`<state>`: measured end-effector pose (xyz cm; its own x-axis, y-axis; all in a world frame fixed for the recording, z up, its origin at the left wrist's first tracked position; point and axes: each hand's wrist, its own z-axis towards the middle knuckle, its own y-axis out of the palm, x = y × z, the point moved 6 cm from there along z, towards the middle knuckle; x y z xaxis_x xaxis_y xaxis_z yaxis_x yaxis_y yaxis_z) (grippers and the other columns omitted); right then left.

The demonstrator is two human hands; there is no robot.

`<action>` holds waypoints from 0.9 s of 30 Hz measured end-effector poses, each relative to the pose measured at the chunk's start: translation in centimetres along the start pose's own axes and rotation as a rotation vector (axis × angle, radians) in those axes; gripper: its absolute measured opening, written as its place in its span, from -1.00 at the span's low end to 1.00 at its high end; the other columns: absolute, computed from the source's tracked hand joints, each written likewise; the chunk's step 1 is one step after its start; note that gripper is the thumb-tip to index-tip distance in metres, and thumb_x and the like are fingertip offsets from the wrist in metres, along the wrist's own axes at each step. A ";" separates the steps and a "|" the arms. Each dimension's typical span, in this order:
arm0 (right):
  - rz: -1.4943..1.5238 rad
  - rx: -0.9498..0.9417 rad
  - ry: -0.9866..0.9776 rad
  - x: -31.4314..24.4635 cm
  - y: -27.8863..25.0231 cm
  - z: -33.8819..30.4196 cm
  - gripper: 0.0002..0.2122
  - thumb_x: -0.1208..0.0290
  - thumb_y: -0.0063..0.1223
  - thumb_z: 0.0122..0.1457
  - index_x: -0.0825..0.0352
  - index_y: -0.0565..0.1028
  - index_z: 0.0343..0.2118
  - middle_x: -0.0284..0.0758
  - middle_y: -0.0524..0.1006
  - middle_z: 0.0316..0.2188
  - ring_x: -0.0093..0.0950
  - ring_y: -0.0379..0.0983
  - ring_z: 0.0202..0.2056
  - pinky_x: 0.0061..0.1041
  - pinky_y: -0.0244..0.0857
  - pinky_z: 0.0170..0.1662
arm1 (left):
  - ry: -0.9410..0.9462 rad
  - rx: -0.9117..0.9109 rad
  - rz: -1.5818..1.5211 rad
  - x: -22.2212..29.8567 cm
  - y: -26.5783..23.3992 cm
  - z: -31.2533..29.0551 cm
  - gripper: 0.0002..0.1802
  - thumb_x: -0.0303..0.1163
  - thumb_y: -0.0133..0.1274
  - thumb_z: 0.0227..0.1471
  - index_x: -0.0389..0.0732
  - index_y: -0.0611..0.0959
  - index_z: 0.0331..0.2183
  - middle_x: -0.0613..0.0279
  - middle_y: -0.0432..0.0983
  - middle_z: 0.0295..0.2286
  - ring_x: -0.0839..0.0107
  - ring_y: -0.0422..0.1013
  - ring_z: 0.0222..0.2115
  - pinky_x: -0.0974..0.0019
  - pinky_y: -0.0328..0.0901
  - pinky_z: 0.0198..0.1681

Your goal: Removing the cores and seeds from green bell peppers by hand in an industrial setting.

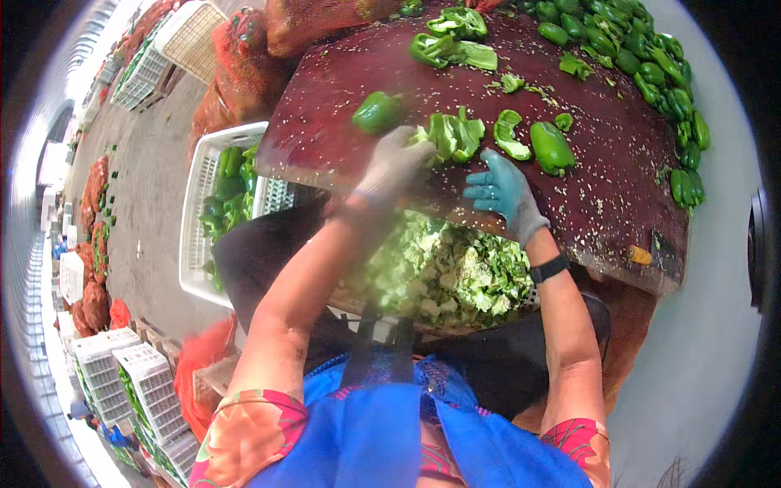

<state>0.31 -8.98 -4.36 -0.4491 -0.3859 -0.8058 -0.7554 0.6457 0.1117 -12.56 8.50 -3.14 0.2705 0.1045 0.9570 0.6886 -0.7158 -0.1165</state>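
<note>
My left hand (396, 165), in a pale glove and slightly blurred, has its fingers curled at the left edge of a cut green bell pepper piece (455, 136) on the dark red tabletop (325, 150). My right hand (503, 193), its glove teal over the fingers, is held at the table's near edge, fingers stretched leftward with nothing in them. A whole green bell pepper (377, 112), smeared at its right side, is just beyond my left hand. Right of the cut piece are a curved pepper slice (510, 135) and another bell pepper (552, 149).
Below the table edge, between my legs, a container holds pale green pepper scraps (455, 268). A white crate (195, 244) of peppers stands at left. Many peppers (634, 49) line the far right edge. A small yellow handle (639, 255) lies near the right corner. Red mesh sacks (244, 81) stand behind.
</note>
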 end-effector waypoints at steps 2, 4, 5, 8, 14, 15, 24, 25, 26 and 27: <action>0.056 -0.018 0.012 0.2 0.0 0.7 -0.33 -0.10 -0.14 0.33 0.26 0.13 0.35 -0.04 0.49 -0.02 -0.29 0.57 -0.20 -0.33 0.47 -0.18 | -0.029 -0.049 -0.025 1.4 0.0 -1.3 -0.62 -0.35 0.14 0.08 -0.34 0.58 -0.08 0.21 0.58 -0.32 0.48 0.49 -0.36 0.38 0.39 -0.31; 0.079 -0.042 -0.006 0.5 -0.2 1.2 -0.32 -0.11 -0.14 0.32 0.24 0.12 0.36 -0.04 0.49 -0.01 -0.28 0.57 -0.18 -0.30 0.47 -0.15 | -0.055 -0.099 -0.055 2.5 0.3 -2.2 -0.74 -0.38 0.15 0.14 -0.28 0.60 -0.14 0.32 0.57 -0.33 0.55 0.48 -0.37 0.44 0.39 -0.32; 0.085 -0.044 -0.034 0.7 -0.5 1.4 -0.33 -0.11 -0.13 0.32 0.22 0.14 0.35 -0.06 0.48 0.01 -0.27 0.56 -0.15 -0.27 0.47 -0.14 | -0.072 -0.105 -0.070 2.9 0.4 -2.5 -0.74 -0.37 0.14 0.15 -0.26 0.60 -0.13 0.34 0.57 -0.33 0.56 0.48 -0.37 0.45 0.39 -0.32; 0.210 -0.010 -0.037 0.9 -0.8 1.1 -0.35 -0.08 -0.12 0.33 0.22 0.14 0.34 -0.09 0.46 0.04 -0.26 0.55 -0.12 -0.24 0.47 -0.13 | 0.009 -0.075 -0.131 4.9 1.3 -4.0 -0.73 -0.36 0.11 0.11 -0.25 0.59 -0.14 0.28 0.56 -0.34 0.47 0.49 -0.36 0.39 0.39 -0.30; 0.244 0.003 -0.010 0.3 -0.4 1.4 -0.42 0.00 -0.11 0.37 0.11 0.15 0.36 -0.16 0.48 0.04 -0.27 0.54 -0.11 -0.26 0.49 -0.14 | 0.444 -0.036 1.104 4.8 3.0 -1.6 -0.75 -0.33 0.03 0.12 -0.12 0.62 -0.14 0.07 0.58 -0.22 0.09 0.53 -0.26 0.15 0.39 -0.17; 0.190 0.033 -0.019 0.2 -0.9 1.4 -0.49 0.03 -0.13 0.39 0.08 0.23 0.33 -0.21 0.51 0.00 -0.34 0.56 -0.14 -0.33 0.50 -0.17 | 0.406 0.077 0.863 4.8 2.5 -1.6 -0.72 -0.27 0.09 0.11 -0.15 0.64 -0.15 0.02 0.61 -0.27 0.11 0.56 -0.27 0.19 0.42 -0.19; 0.085 0.053 -0.128 -1.3 0.4 0.4 -0.57 0.13 -0.23 0.42 0.16 0.33 0.27 -0.22 0.53 0.01 -0.42 0.59 -0.16 -0.42 0.49 -0.18 | -0.117 0.086 0.355 1.3 0.4 -0.4 -0.61 -0.32 0.06 0.09 -0.25 0.60 -0.05 0.11 0.58 -0.16 0.35 0.52 -0.24 0.27 0.39 -0.14; 0.068 0.050 -0.135 -1.1 0.1 0.5 -0.57 0.13 -0.24 0.42 0.17 0.33 0.27 -0.21 0.53 0.01 -0.42 0.58 -0.16 -0.40 0.49 -0.17 | -0.120 0.081 0.357 1.4 0.9 -0.7 -0.61 -0.32 0.06 0.09 -0.25 0.60 -0.05 0.11 0.58 -0.16 0.35 0.52 -0.24 0.27 0.39 -0.14; 0.070 0.049 -0.135 -1.0 0.0 0.6 -0.57 0.13 -0.24 0.42 0.17 0.33 0.27 -0.21 0.53 0.01 -0.42 0.58 -0.16 -0.40 0.49 -0.17 | 0.013 0.195 0.449 3.1 0.8 -1.6 -0.63 -0.33 0.07 0.08 -0.21 0.59 -0.05 0.11 0.55 -0.12 0.30 0.53 -0.24 0.22 0.41 -0.15; 0.093 0.053 -0.123 -0.8 -0.1 0.9 -0.57 0.13 -0.18 0.41 0.19 0.32 0.25 -0.20 0.56 -0.04 -0.39 0.58 -0.19 -0.38 0.48 -0.19 | 0.148 0.309 0.538 4.4 0.7 -2.3 -0.64 -0.35 0.08 0.07 -0.17 0.59 -0.05 0.11 0.52 -0.08 0.24 0.54 -0.24 0.18 0.42 -0.16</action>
<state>1.18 -8.16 -4.25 -0.4516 -0.2410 -0.8591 -0.6855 0.7100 0.1612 -12.46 6.90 1.59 0.5520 -0.3268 0.7671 0.6503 -0.4071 -0.6414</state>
